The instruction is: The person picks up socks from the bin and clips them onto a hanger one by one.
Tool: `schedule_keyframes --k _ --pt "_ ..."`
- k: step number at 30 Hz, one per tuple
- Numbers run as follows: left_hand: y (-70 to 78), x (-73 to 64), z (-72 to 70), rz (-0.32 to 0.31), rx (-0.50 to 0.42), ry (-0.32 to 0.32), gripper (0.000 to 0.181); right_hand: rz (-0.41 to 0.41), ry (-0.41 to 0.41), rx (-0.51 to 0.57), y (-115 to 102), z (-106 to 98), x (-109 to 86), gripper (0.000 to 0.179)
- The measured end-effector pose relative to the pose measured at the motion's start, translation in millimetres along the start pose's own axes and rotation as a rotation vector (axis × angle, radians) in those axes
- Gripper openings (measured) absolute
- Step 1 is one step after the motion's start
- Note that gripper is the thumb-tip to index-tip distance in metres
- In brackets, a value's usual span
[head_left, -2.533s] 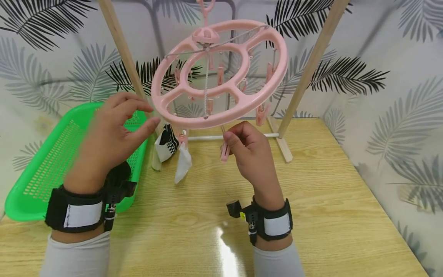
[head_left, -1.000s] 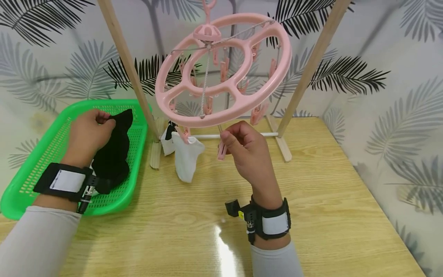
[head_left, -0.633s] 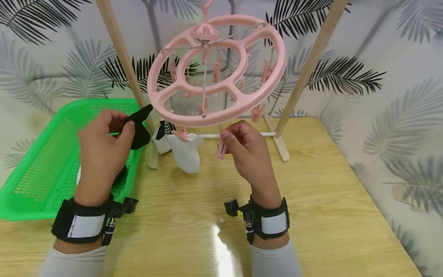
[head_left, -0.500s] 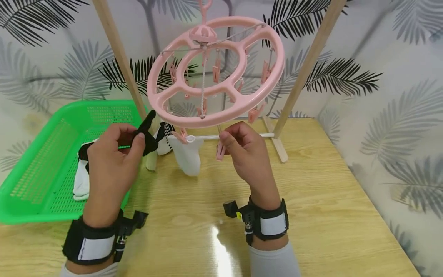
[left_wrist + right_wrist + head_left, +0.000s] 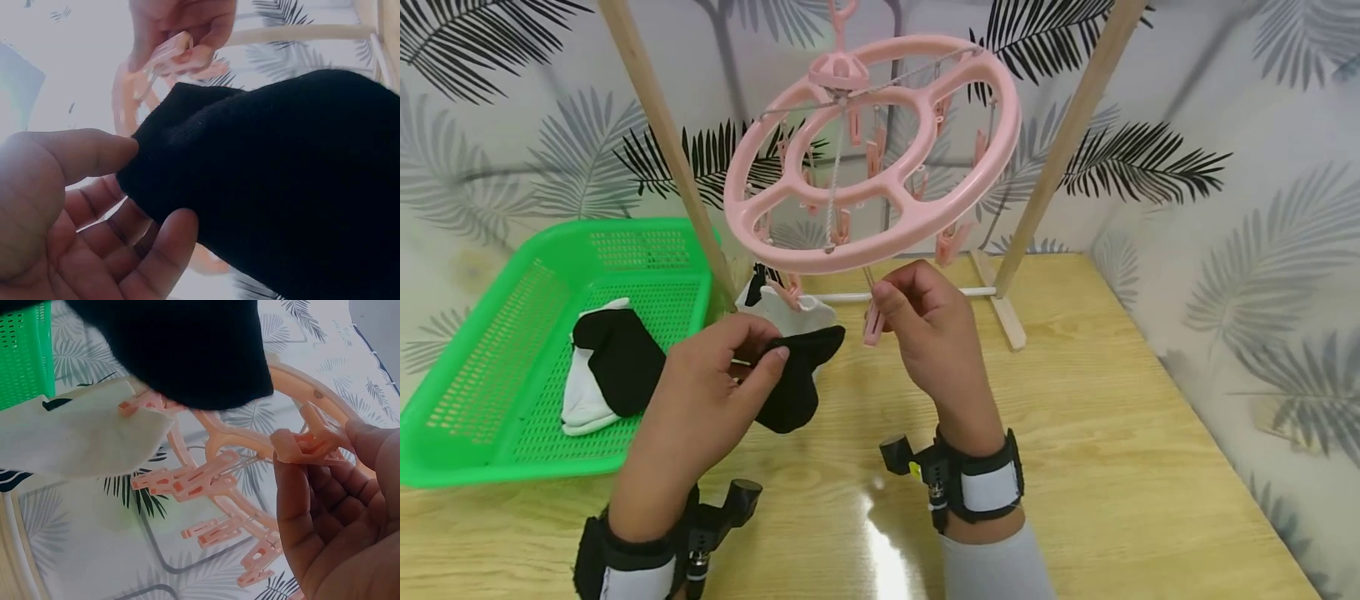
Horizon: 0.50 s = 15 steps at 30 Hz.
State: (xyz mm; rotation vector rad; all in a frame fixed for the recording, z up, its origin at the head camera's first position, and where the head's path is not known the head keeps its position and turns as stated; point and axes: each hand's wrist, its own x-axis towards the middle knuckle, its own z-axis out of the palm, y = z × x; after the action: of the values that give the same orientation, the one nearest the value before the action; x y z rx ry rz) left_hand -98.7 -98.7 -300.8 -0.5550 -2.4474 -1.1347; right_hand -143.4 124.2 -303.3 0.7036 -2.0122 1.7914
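Note:
My left hand (image 5: 700,392) pinches a black sock (image 5: 793,392) near its upper edge, and the sock hangs from the fingertips in front of the hanger. Between the thumb and fingers of my right hand (image 5: 936,342) is a pink clothespin (image 5: 872,325), strung under the front rim of a round pink drying hanger (image 5: 850,260). The sock and this clothespin are a short gap apart in the head view. Left of the clothespin, a white sock (image 5: 94,437) hangs from another pink clip, partly behind the black sock. A black-and-white patterned sock (image 5: 752,290) hangs behind it.
A green basket (image 5: 542,437) stands at left, with a black sock (image 5: 625,362) lying over a white one (image 5: 583,396) inside. Wooden posts (image 5: 1060,158) flank the hanger, joined low by a white bar (image 5: 977,292). Several pink clips (image 5: 206,478) dangle from the rings.
My left hand went to the basket, took hold of the black sock and carried it right to the hanger's front. The right hand stays on its clothespin while the hanger sways slightly.

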Motion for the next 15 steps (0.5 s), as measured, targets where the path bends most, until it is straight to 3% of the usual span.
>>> schedule_keyframes --k 8,15 --pt "-2.2 6.5 23.6 0.079 -0.103 -0.124 0.007 -0.02 0.039 -0.002 -1 4 0.8 0.026" --pt "-2.7 8.4 41.0 0.179 -0.194 -0.077 0.008 0.014 0.063 -0.062 -2 4 0.4 0.015"
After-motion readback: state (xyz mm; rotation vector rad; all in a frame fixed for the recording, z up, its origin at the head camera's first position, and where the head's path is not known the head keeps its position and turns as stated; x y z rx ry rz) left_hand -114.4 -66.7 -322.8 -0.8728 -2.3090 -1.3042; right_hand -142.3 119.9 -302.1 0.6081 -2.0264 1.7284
